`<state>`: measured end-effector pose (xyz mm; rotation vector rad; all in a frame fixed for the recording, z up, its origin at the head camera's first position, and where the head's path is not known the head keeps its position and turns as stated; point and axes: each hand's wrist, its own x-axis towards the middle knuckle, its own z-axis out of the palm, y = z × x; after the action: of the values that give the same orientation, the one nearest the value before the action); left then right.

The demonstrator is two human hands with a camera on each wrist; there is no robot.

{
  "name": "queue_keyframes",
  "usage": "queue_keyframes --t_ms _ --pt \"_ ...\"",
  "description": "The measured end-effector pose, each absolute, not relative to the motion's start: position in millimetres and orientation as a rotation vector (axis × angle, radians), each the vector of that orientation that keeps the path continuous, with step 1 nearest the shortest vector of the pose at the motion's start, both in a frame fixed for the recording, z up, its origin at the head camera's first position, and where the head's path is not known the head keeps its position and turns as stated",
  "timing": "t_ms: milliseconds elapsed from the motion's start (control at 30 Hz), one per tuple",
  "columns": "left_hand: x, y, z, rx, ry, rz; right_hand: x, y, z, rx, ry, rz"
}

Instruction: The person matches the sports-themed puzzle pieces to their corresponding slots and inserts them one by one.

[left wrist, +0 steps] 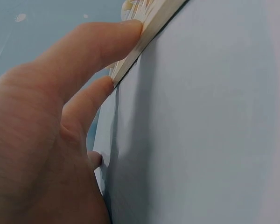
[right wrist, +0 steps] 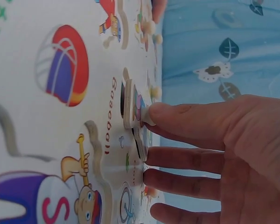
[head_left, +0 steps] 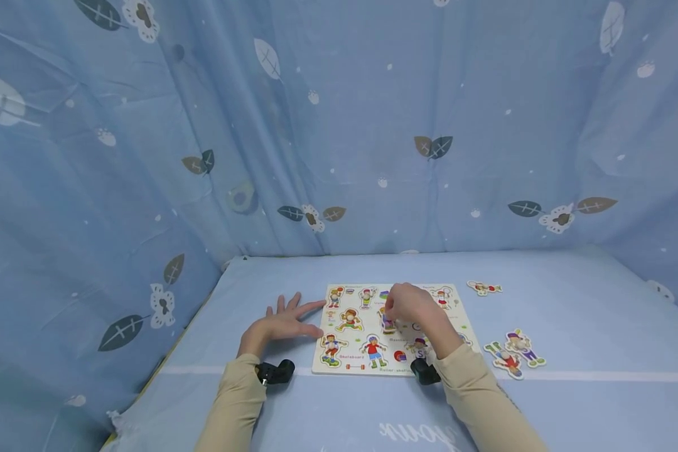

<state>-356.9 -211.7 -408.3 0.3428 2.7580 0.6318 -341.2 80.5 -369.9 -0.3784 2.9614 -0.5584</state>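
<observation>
The right hand (head_left: 409, 305) hovers over the middle of the wooden puzzle board (head_left: 339, 361), its grip pinching the small peg of a cartoon figure piece (right wrist: 132, 108), with one fingertip (right wrist: 155, 112) on the knob. In the right wrist view the piece stands tilted, one edge lifted out of its recess in the board, the other fingers stretched just beside it.

The left hand (head_left: 282, 322) lies flat on the blue tabletop (head_left: 570, 295) to the left of that grip, fingers spread and straight (grip released, holding nothing). Its thumb (left wrist: 102, 46) and a fingertip press against the board's left edge (left wrist: 144, 37).

To the right of the right hand, well apart from the board, three loose figure pieces lie on the cloth: one (head_left: 484, 288) near the board's far corner, two (head_left: 513, 353) closer to the sleeve.
</observation>
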Motion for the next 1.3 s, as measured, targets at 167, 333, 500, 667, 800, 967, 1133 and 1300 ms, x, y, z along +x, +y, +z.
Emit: queue_keyframes --t_ms 167,333,500,667,800,967,1133,1300 --pt "-356.8 -211.6 -406.7 0.352 2.752 0.642 -338.4 79.2 -370.3 -0.353 2.984 -0.570" --pt "-356.5 -210.8 -406.6 0.350 2.750 0.647 -336.7 77.9 -373.2 -0.382 3.025 -0.526" --pt "-358.1 -208.0 -406.1 0.356 2.752 0.633 -330.6 73.1 -376.4 -0.413 3.138 -0.402" --pt "-358.9 -209.7 -407.6 0.345 2.759 0.622 -323.7 58.5 -383.0 -0.518 3.289 -0.150" --pt "-357.6 -209.8 -408.2 0.334 2.752 0.641 -320.0 52.5 -382.9 -0.485 3.306 -0.079" --pt "-357.0 -212.0 -410.9 0.301 2.755 0.626 -318.4 51.1 -381.1 -0.480 3.276 -0.113" --pt "-356.8 -212.2 -410.2 0.296 2.760 0.628 -318.4 56.6 -374.3 -0.483 3.199 -0.184" --pt "-356.2 -209.6 -408.2 0.334 2.750 0.661 -320.9 64.4 -369.0 -0.428 3.099 -0.284"
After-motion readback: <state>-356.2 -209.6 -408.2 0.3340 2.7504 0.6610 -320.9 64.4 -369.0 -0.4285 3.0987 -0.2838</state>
